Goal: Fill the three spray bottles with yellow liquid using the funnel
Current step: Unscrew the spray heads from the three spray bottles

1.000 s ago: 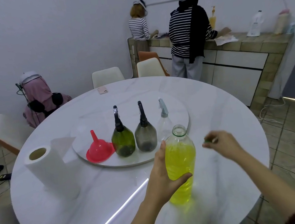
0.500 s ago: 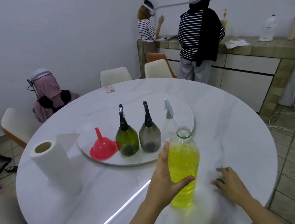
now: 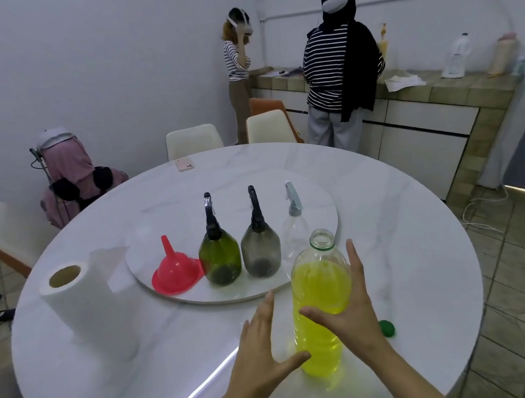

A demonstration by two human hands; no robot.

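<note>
An uncapped clear bottle of yellow liquid (image 3: 322, 295) stands on the white round table (image 3: 412, 245) near me. My right hand (image 3: 355, 314) holds it from the right, thumb across its front. To the bottle's left is my left hand (image 3: 262, 350), fingers spread, with its thumb close to the bottle's base. The bottle's green cap (image 3: 387, 328) lies on the table just right of my right hand. On the turntable (image 3: 318, 201) behind stand an upturned red funnel (image 3: 177, 275), a green spray bottle (image 3: 219, 255), a grey spray bottle (image 3: 261, 249) and a clear spray bottle (image 3: 295, 228), all with their spray heads on.
A paper towel roll (image 3: 79, 298) stands at the table's left. A pink phone (image 3: 184, 164) lies at the far edge. Chairs ring the table, and one person sits at the far left. Two people stand at the tiled counter (image 3: 441, 89) behind.
My right hand set the green cap down on the table and moved onto the yellow bottle. My left hand let go of the bottle and drew back to the left.
</note>
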